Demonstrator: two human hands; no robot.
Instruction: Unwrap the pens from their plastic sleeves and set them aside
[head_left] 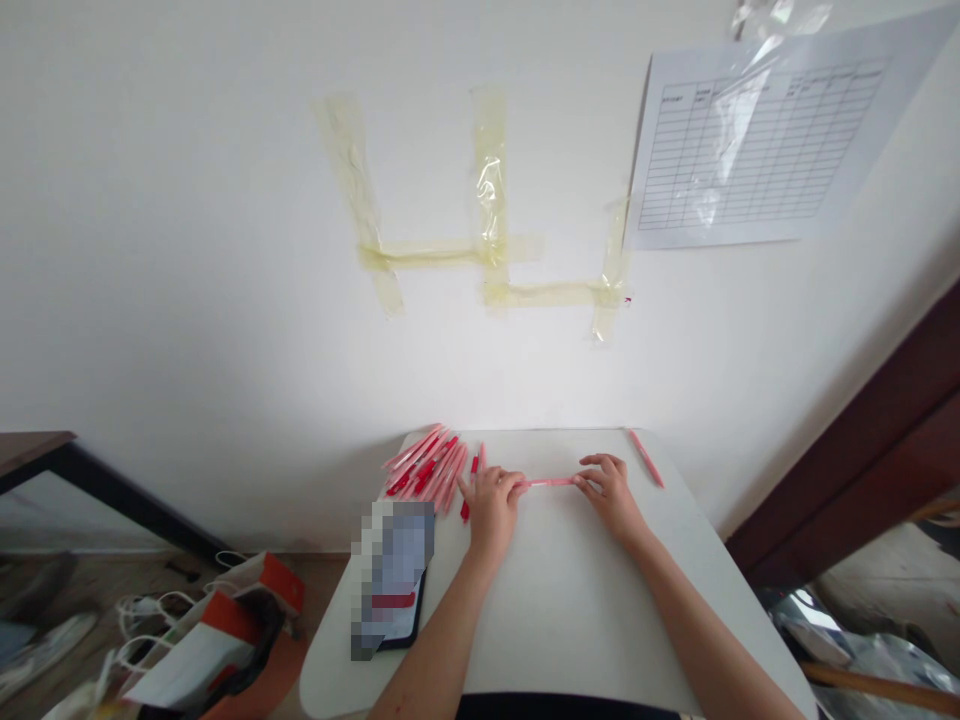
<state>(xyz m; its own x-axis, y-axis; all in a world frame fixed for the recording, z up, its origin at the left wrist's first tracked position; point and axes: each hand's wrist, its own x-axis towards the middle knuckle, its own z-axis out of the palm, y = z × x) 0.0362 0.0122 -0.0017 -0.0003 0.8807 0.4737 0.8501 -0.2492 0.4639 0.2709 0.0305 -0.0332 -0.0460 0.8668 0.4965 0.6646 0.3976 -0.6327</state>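
Observation:
A slim pink pen (550, 483) lies level between my two hands, just over the white table (570, 590). My left hand (491, 500) pinches its left end. At its right end, the thumb and fingertips of my right hand (606, 490) are closed on it. A pile of pink and red pens (427, 465) rests to the left of my left hand. Close beside that hand lie a few more pens (471, 485), partly hidden by it. One single pink pen (646, 460) sits apart, near the table's far right corner.
A phone (405, 610), its screen mostly blurred, lies at the table's left edge. Behind the table rises a white wall with yellowish tape (491, 180) and a printed sheet (757, 150). Paper bags (225, 630) stand on the floor at left. Dark red wood (862, 470) is at right.

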